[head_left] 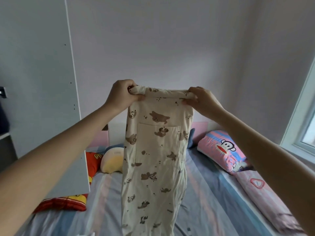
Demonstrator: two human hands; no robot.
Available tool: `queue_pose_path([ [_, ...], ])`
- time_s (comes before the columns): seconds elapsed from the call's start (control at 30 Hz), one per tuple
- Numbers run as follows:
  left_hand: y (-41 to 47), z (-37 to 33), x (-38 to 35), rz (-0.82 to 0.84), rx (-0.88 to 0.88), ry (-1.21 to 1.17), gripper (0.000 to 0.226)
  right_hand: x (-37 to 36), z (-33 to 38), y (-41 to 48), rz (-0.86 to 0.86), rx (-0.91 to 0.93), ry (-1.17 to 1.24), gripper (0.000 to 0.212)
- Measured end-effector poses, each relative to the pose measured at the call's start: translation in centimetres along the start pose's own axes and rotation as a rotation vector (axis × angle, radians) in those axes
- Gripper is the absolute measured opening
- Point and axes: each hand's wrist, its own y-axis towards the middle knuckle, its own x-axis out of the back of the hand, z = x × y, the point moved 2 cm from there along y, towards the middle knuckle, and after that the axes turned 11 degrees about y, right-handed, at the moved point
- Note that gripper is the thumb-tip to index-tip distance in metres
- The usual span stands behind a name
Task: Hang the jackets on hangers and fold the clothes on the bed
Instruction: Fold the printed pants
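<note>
Cream cotton garment point(153, 184) below left-hand fingers point(137, 97) and right-hand fingers point(186, 100): scattered brown bear print, small dark specks. Patch pocket point(158, 145) has the same print. Striped bed sheet point(213, 201) under it: blue, grey and pale pink bands. Soft rectangular pillow point(223, 150) down-right of right-hand fingers: pink, blue stripes, cartoon monkey with red mouth. Down-left of left-hand fingers: red quilted cushion point(68, 202) with yellow patches, yellow-and-white plush cushion point(112, 160). Headboard point(100, 138): pink and white panels. Wall point(170, 40) above fingers: pale lilac-grey. Flat wardrobe panel point(42, 82) far left: white.
</note>
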Motion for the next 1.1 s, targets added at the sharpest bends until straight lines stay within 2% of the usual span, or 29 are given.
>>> queue_pose_path([
  [0.17, -0.9, -0.5, 0.1, 0.017, 0.082, -0.068, 0.026, 0.9, 0.4, -1.0, -0.034, 0.0, 0.098, 0.012],
  [0.27, -1.5, -0.9, 0.2, 0.025, 0.133, -0.138, 0.036, 1.4, 0.4, -1.2, 0.039, -0.01, 0.351, 0.008],
  [0.37, -1.3, -1.4, -0.1, 0.061, 0.185, -0.218, 0.042, 1.5, 0.2, -1.0, 0.046, -0.101, 0.567, 0.009],
  [0.53, -0.6, -2.4, 0.4, 0.076, 0.198, -0.397, 0.043, 2.6, 1.1, -1.3, -0.099, -0.004, 0.594, 0.015],
  [0.67, -0.5, -3.1, 0.6, 0.068, 0.123, -0.404, 0.043, 3.2, 0.8, -1.1, -0.07, 0.038, 0.691, 0.019],
  [0.77, 0.4, -2.4, -2.1, 0.02, 0.132, -0.252, 0.042, 1.7, -1.9, 0.5, 0.029, -0.144, 0.632, 0.022],
  [0.87, 0.2, 0.7, -7.4, 0.153, 0.296, -0.09, 0.037, -1.0, -5.3, 1.1, 0.391, -0.47, 0.415, 0.028],
  [0.93, -0.6, 3.2, -11.2, 0.29, 0.345, 0.002, 0.035, -3.4, -7.2, 0.3, 0.605, -0.572, 0.249, 0.012],
  [1.0, -1.0, 5.1, -14.4, 0.359, 0.357, 0.087, 0.033, -5.9, -9.1, 0.3, 0.652, -0.624, 0.111, 0.011],
  [1.1, 2.8, 5.9, -16.8, 0.282, 0.367, 0.203, 0.02, -7.4, -11.2, 5.0, 0.506, -0.594, -0.019, 0.015],
])
